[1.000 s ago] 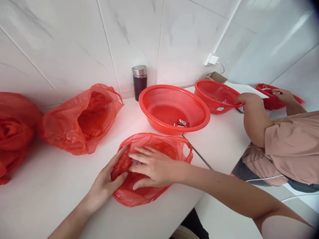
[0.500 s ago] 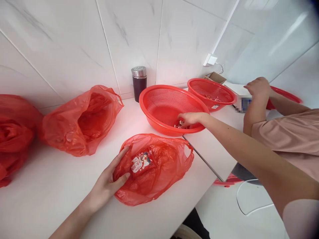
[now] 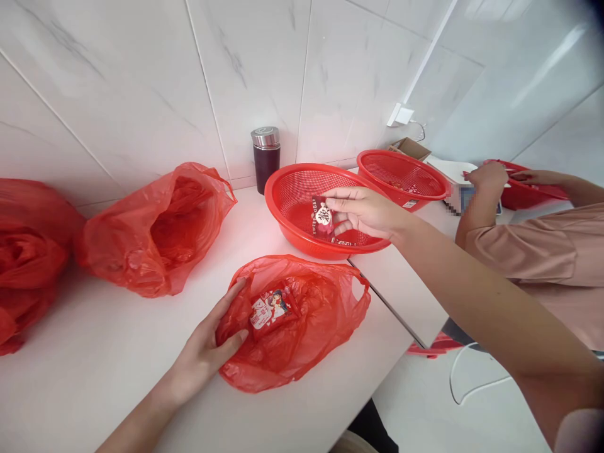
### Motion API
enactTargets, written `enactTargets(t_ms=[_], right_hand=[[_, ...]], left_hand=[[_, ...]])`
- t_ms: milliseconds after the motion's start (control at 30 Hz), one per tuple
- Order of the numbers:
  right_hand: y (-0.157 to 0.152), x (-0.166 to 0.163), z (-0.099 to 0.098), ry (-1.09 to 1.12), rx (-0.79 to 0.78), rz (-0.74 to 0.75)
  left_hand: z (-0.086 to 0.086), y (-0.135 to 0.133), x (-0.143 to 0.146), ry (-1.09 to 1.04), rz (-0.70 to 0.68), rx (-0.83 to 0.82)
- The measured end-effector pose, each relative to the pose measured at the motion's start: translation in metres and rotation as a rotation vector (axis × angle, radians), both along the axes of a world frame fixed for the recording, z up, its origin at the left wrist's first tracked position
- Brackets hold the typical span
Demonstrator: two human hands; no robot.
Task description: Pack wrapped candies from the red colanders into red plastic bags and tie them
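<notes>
My left hand (image 3: 212,336) grips the near-left rim of a red plastic bag (image 3: 325,327), thumb inside and fingers along the outer side. The bag's mouth gapes upward, and a red packet with a cartoon couple (image 3: 274,306) lies in it. Between thumb and fingers, my right hand (image 3: 361,211) pinches a dark red candy packet (image 3: 322,217) printed "SWEET SUGAR". It is raised over a red perforated basket (image 3: 287,236). More packets (image 3: 346,241) show at the basket's bottom, partly hidden behind my hand.
Two more red bags (image 3: 117,251) (image 3: 31,264) stand on the white table (image 3: 117,352) at left. A dark tumbler (image 3: 267,160) is by the wall. Beyond my basket are a second red basket (image 3: 401,179) and a co-worker's hands (image 3: 493,176) at a red container (image 3: 514,195).
My right hand has lifted out of the basket with the candy packet. My left hand stays on the bag. The co-worker's hands have moved to the red container at the far right.
</notes>
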State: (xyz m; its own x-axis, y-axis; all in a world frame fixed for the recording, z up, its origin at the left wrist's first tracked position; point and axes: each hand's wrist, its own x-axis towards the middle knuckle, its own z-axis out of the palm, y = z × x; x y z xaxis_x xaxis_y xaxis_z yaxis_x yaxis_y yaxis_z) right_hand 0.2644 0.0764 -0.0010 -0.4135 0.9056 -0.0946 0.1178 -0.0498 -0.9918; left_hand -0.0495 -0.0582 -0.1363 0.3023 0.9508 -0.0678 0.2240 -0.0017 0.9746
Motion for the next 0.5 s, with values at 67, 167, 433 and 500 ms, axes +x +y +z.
enactTargets(t_ms=[67,167,433,500], right_hand=[[-0.014,-0.009,0.0,0.031,-0.028,0.04],[-0.032,-0.018,-0.012,0.022,-0.054,0.136],[-0.079,-0.031,-0.043,-0.552,0.202,0.099],[-0.085,-0.029,-0.03,-0.563,0.306,0.107]], left_hand=[[0.001,-0.001,0.0,-0.001,0.003,-0.001],[0.001,-0.001,-0.001,-0.004,-0.008,0.017],[-0.002,0.001,0.0,0.031,-0.007,0.043],[-0.001,0.001,0.001,0.038,-0.007,0.036]])
